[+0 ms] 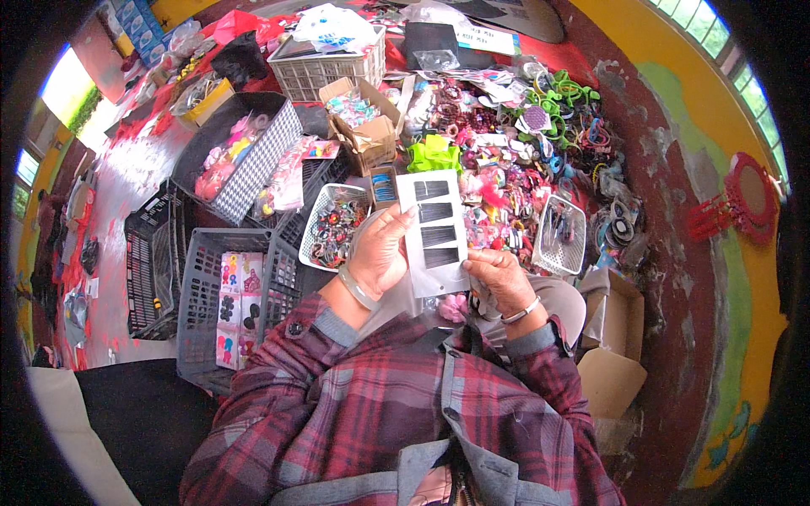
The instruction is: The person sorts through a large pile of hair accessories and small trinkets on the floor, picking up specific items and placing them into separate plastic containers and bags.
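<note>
- So, both hands grip one white card of black hairpins (435, 229), held up between them over the lap.
- Left hand (381, 250) pinches its left edge.
- Right hand (499, 278) clasps the bottom right corner.
- Small white basket (331, 226) just beyond.

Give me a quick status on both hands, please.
Left hand and right hand both grip white card of black hairpins. Small white basket just behind. Nothing blocking.
</note>
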Demonstrator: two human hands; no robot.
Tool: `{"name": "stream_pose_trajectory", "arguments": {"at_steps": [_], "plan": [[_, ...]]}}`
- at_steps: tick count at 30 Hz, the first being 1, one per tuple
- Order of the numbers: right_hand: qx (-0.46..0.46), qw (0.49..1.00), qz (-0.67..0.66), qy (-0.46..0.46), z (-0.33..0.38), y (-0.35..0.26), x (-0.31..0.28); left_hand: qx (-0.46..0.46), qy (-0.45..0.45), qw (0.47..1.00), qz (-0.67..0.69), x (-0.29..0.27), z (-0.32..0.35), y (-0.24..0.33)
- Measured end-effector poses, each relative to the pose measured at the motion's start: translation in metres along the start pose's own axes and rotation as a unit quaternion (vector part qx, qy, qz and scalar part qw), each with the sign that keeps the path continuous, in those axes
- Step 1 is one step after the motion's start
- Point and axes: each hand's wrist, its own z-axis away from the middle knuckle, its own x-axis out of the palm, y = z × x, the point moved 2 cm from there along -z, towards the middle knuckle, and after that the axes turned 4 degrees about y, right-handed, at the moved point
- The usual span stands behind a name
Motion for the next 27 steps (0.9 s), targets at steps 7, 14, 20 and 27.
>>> {"name": "stream_pose_trajectory", "arguments": {"at_steps": [7, 14, 20, 27], "plan": [[0.035, 0.999, 0.007, 0.016, -0.004, 0.005, -0.007, 0.017, -0.008, 1.0, -0.021, -0.002, 0.0, 0.001], [0.034, 0.996, 0.087, -0.005, -0.002, 0.0, -0.001, 0.051, 0.018, 0.998, -0.028, -0.006, -0.002, 0.003], [0.039, 0.998, 0.047, -0.003, -0.001, 0.002, 0.002, 0.107, 0.016, 0.994, 0.01, -0.006, -0.005, 0.015], [-0.013, 0.992, -0.07, 0.107, -0.012, 0.006, -0.009, 0.095, 0.016, 0.995, 0.009, -0.011, -0.003, 0.012]]}}
